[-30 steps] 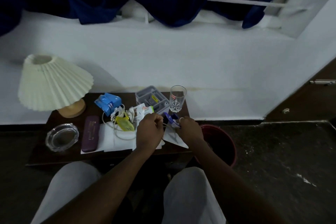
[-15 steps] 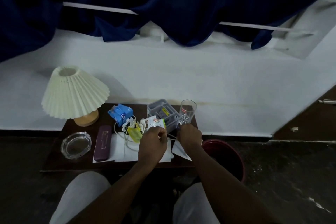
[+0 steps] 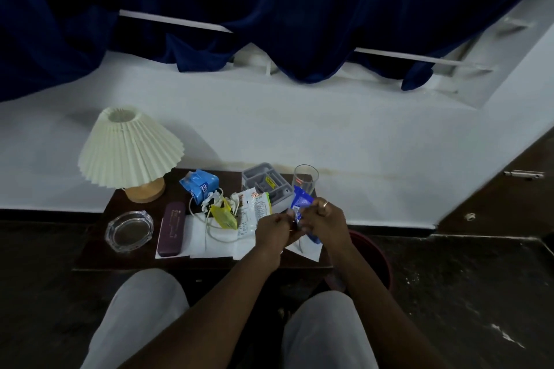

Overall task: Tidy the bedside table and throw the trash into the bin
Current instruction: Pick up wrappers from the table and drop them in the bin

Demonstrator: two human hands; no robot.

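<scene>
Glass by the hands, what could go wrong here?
The glass stands just behind the right hand that grips the blue wrapper; a bump might tip it. The red bin sits low beside the table, so a dropped wrapper could miss it.

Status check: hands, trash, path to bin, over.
Right hand grips blue wrapper; left hand at it too, hold unclear. Red bin beside table, path open. White packet, yellow wrapper lie on table.

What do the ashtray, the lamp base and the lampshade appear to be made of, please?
Ashtray: clear glass, see-through with glinting rim. Lamp base: probably pale wood, matt tan. Lampshade: cream paper or fabric, sharply pleated; cannot tell which.
</scene>
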